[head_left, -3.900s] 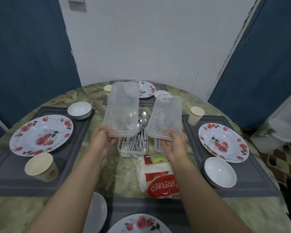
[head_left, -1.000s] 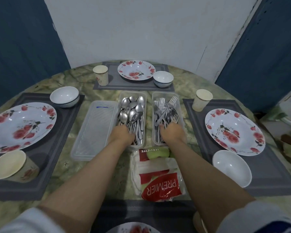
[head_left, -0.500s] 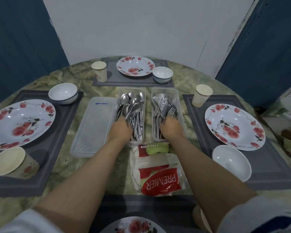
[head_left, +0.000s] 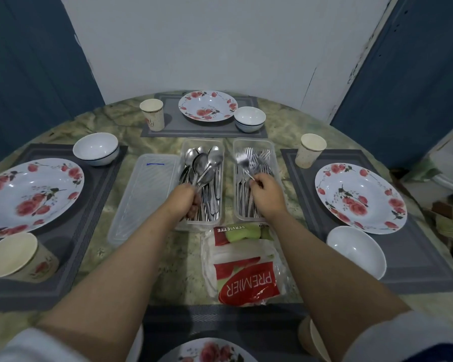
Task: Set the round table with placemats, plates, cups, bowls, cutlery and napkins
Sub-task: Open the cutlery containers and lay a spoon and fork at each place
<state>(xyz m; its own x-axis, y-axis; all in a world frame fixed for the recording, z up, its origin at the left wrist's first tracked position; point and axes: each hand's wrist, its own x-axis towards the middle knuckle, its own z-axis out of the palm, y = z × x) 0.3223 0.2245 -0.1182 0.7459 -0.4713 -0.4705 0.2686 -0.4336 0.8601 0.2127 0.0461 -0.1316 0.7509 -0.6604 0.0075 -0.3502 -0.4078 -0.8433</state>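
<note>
the round table, marbled green, carries a grey placemat on the left, one on the right and one at the far side, each with a rose-printed plate, a white bowl and a paper cup on it, as in the earlier frames. the two clear lids that were held up a few seconds ago now lie stacked flat as one clear lid on the table just left of the trays. compared with half a second ago, both hands have come up out of the cutlery: the left hand now has its fingers curled round the handles of a bunch of spoons, whose bowls fan up above the spoon tray, while the right hand pinches the handle of a single fork, lifted with its tines tilted to the left over the fork tray. both forearms reach forward from the near edge, white sleeves at the bottom corners. the napkin pack, red and green with "premier" printed on it, lies between the forearms, touching the near ends of the trays. a fourth plate peeks in at the bottom edge on the near placemat.
</note>
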